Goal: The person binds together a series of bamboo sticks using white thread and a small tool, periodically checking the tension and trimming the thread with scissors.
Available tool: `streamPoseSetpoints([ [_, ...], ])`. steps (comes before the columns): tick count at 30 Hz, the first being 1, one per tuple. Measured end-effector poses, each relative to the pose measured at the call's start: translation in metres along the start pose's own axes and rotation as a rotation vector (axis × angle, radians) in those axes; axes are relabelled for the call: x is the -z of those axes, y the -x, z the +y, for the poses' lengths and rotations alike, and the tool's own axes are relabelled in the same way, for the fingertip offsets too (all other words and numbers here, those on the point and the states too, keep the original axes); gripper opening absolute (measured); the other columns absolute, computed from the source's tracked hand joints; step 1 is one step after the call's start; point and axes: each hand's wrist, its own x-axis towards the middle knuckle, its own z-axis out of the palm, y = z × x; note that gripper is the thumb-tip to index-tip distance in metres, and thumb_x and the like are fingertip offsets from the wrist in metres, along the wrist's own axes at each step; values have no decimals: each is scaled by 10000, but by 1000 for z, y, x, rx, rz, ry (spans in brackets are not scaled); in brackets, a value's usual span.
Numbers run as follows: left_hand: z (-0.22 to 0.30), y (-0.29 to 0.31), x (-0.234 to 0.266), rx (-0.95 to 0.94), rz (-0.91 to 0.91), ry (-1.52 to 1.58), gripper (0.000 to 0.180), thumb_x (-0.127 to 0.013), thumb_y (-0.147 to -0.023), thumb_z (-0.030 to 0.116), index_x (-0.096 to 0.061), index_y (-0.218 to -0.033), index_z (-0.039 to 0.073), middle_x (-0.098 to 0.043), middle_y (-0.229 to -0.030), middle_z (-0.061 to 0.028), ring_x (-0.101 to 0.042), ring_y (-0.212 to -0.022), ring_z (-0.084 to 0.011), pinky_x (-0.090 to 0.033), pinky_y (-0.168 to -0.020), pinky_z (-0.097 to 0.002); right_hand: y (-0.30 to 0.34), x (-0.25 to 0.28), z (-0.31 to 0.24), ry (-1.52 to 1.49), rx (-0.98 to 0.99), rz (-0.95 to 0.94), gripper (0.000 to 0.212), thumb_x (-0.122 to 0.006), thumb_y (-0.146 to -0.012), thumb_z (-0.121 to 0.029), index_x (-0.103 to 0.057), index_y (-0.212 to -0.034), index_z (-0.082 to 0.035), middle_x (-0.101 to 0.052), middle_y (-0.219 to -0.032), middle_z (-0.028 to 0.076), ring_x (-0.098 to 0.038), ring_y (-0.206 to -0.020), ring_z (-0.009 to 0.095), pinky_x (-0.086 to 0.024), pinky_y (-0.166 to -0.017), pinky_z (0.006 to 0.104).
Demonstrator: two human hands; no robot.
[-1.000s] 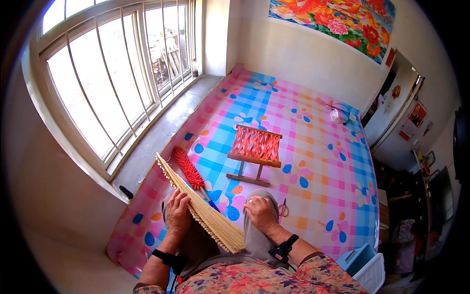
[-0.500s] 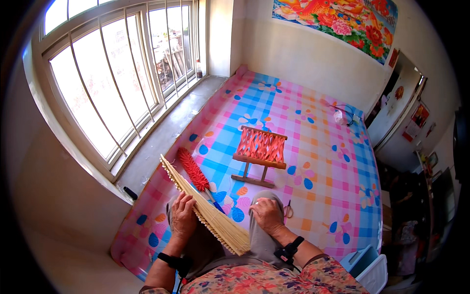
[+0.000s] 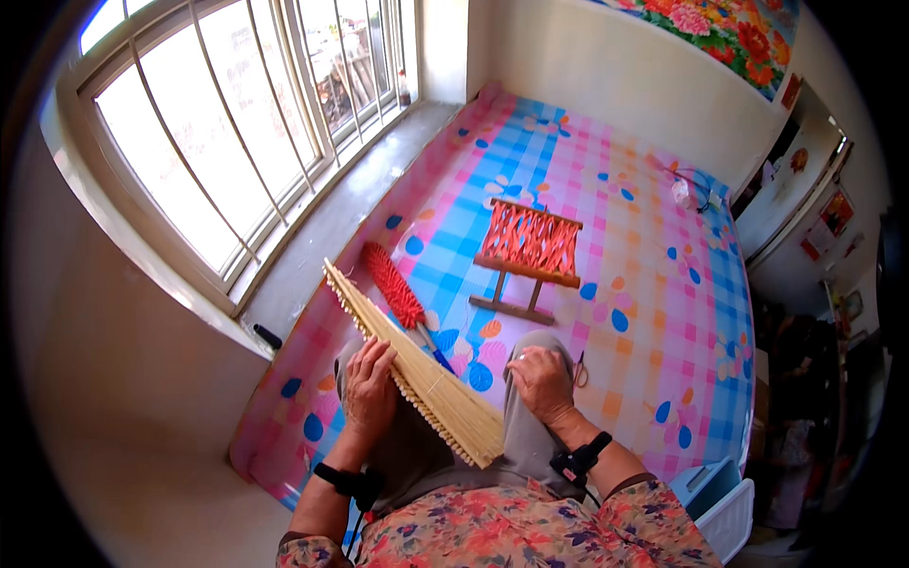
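Across my lap lies a long, flat bundle of pale straw-coloured stalks (image 3: 431,379), with knobby ends along its left edge. My left hand (image 3: 369,388) grips that edge near the middle, fingers laid over the top and the thumb hidden. A short pale thread seems to lie on the stalks. My right hand (image 3: 543,383) rests on my right knee with its fingers curled in a pinch; what they hold, if anything, is too small to make out. Scissors (image 3: 580,371) lie just right of that knee. Beyond the bundle is a red fluffy duster (image 3: 393,284) with a blue handle.
A small wooden stool (image 3: 525,260) with a red woven seat stands ahead on the checked flowered sheet (image 3: 644,350). A barred window (image 3: 227,123) and grey sill (image 3: 322,246) run along the left. A blue and white bin (image 3: 715,502) stands at lower right.
The whole view has shifted, so the stool, duster and lap appear lower-right or higher than before. Both hands keep nearly the same places on the bundle and knee.
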Motion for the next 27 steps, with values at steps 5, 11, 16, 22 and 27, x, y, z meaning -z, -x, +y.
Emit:
streamPoseSetpoints([
  [5, -2, 2, 1, 261, 172, 180, 430, -497, -743, -71, -567, -1157, 24, -498, -1289, -171, -431, -1240, -370, -344, -1031, -422, 0, -3, -3, -34, -30, -26, 93, -625, -786, -152, -647, -865, -108, -606, -895, 53, -539, -1010, 232, -395, -865, 383],
  [11, -9, 8, 5, -54, 24, -110, 462, -528, -708, -60, -594, -1145, 76, -518, -1303, -119, -432, -1270, -308, -320, -1044, -454, 0, -2, -2, -80, -54, 2, 110, -626, -806, -190, -628, -810, -80, -604, -918, 75, -531, -1001, 241, -387, -853, 388],
  [16, -14, 11, 10, -90, -73, -44, 281, -514, -781, -44, -603, -1023, 67, -594, -1159, -120, -494, -1196, -336, -358, -997, -461, -3, 7, -8, -119, -58, -3, 110, -610, -817, -191, -618, -789, -85, -594, -880, 61, -538, -1001, 238, -381, -853, 383],
  [22, -17, 9, 19, -10, -100, -5, 109, -524, -756, -38, -560, -789, 60, -618, -998, -92, -541, -1093, -322, -386, -944, -423, -5, 8, -9, -131, -79, 5, 93, -622, -812, -174, -622, -775, -89, -591, -847, 48, -547, -999, 234, -384, -848, 374],
  [27, -16, 11, 25, 33, -132, -31, 117, -541, -744, -47, -560, -785, 60, -617, -1008, -90, -538, -1103, -318, -388, -946, -415, -5, 5, -7, -176, -90, -21, 94, -638, -790, -179, -624, -813, -88, -605, -926, 70, -524, -1012, 241, -377, -866, 389],
])
